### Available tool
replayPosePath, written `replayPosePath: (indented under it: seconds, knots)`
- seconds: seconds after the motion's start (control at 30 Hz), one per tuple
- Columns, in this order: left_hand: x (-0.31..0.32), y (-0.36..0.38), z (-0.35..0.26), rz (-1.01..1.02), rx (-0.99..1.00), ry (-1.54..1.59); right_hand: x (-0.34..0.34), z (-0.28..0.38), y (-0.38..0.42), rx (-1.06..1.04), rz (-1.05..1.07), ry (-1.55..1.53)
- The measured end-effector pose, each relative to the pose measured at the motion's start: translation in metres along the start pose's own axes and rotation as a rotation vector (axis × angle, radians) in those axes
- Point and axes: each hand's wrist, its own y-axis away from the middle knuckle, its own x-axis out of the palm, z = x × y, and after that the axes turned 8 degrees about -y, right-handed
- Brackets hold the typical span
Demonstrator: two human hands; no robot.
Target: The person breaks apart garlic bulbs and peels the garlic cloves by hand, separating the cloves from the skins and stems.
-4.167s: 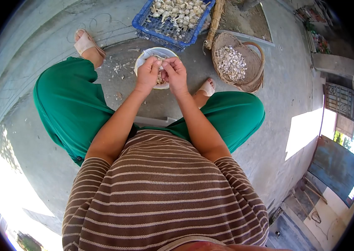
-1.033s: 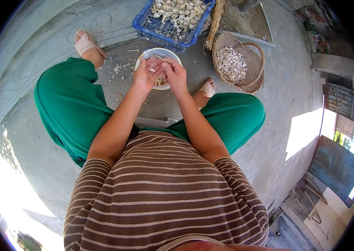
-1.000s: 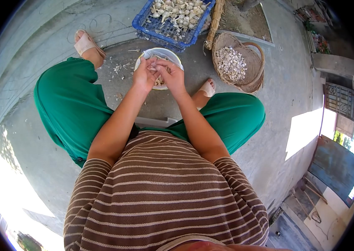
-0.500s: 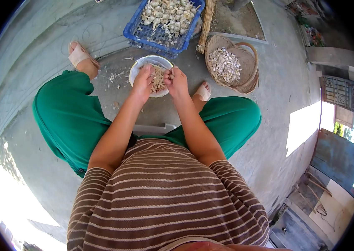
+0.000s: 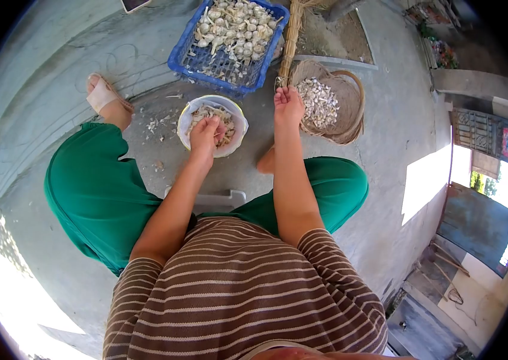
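My left hand (image 5: 206, 135) is over the white-lined bucket (image 5: 240, 123), its fingers closed in a pinch. What it holds, if anything, is too small to make out. Dry garlic skins and stems (image 5: 226, 117) lie inside the bucket. My right hand (image 5: 289, 103) is at the left rim of the wicker basket (image 5: 351, 96), palm partly up with curled fingers; anything in them cannot be made out. Loose garlic cloves (image 5: 321, 103) are heaped in the basket's left part. Beyond the bucket, whole garlic bulbs (image 5: 242, 27) fill much of the blue plastic crate (image 5: 255, 81).
A straw broom (image 5: 290, 45) leans between crate and basket. Bits of garlic skin (image 5: 157, 123) litter the concrete floor (image 5: 380, 150). My sandalled foot (image 5: 105, 96) is left of the bucket. A dark flat object (image 5: 135, 5) is at the top edge.
My right hand has moved right, from the bucket to the basket's rim. The left hand has stayed over the bucket. The view has shifted slightly.
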Motion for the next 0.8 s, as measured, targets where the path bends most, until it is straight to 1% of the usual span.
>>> replayPosePath:
  seconds: [0.03,0.07,0.1,0.13,0.17,0.2,0.23,0.27,0.33,0.4,0.47,0.5,0.53,0.6,0.63,0.7,0.73,0.8]
  knots:
    - [0.002,0.001,-0.001,0.000,-0.016,0.040,0.010,-0.008,0.000,-0.047,0.119,0.198]
    - [0.002,0.001,-0.004,-0.001,-0.031,0.078,0.023,-0.015,-0.002,-0.048,0.117,0.198]
    - [0.000,-0.003,0.000,0.000,-0.033,0.079,0.038,-0.022,-0.008,-0.073,0.185,0.333]
    - [-0.003,-0.008,0.006,0.054,-0.005,0.057,0.049,-0.028,-0.017,-0.097,0.253,0.466]
    - [-0.007,-0.013,0.011,0.108,0.023,0.035,0.059,-0.034,-0.026,-0.097,0.253,0.466]
    - [-0.002,-0.012,0.006,0.109,0.023,0.038,0.068,-0.040,-0.039,-0.153,0.335,0.686]
    - [0.006,-0.007,-0.002,0.048,0.001,0.081,0.074,-0.046,-0.054,-0.207,0.415,0.906]
    - [0.010,-0.004,-0.007,-0.016,-0.021,0.123,0.080,-0.054,-0.069,-0.205,0.416,0.906]
    - [0.008,-0.009,-0.003,-0.001,-0.038,0.137,0.085,-0.071,-0.106,-0.510,0.515,1.367]
    - [0.006,-0.011,0.000,0.012,-0.055,0.147,0.097,-0.080,-0.127,-0.495,0.521,1.467]
    - [0.006,-0.012,-0.002,0.048,-0.108,0.099,0.117,-0.085,-0.137,-0.364,0.455,1.681]
    - [0.005,-0.012,-0.002,0.045,-0.108,0.098,0.119,-0.094,-0.137,-0.602,0.397,1.808]
    - [0.005,-0.013,-0.002,0.052,-0.110,0.102,0.123,-0.094,-0.141,-0.602,0.399,1.807]
    - [0.006,-0.014,-0.005,0.058,-0.115,0.106,0.128,-0.088,-0.145,-0.431,0.318,1.754]
    - [0.006,-0.014,-0.008,0.053,-0.113,0.106,0.128,-0.087,-0.143,-0.429,0.320,1.755]
    - [0.006,-0.011,-0.011,0.042,-0.114,0.108,0.126,-0.088,-0.133,-0.331,0.238,1.391]
    - [0.006,-0.012,-0.012,0.047,-0.089,0.112,0.126,-0.086,-0.120,-0.327,0.239,1.392]
    - [0.004,-0.011,-0.011,0.052,-0.064,0.114,0.124,-0.078,-0.088,-0.280,0.312,0.996]
